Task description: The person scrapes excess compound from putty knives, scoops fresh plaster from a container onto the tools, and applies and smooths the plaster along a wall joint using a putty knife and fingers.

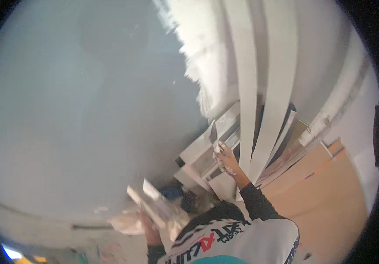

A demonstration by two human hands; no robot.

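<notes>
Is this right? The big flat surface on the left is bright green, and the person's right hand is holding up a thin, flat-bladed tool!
Not quite: the big flat surface on the left is grey, not bright green, as the head view shows. The person's right hand is holding up a thin, flat-bladed tool, just as you said.

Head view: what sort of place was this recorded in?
Probably an interior being renovated or plastered: a broad grey surface meets a ragged-edged white coating, long pale strips stand beside it, and the white-smeared right hand holds a flat blade.
</notes>
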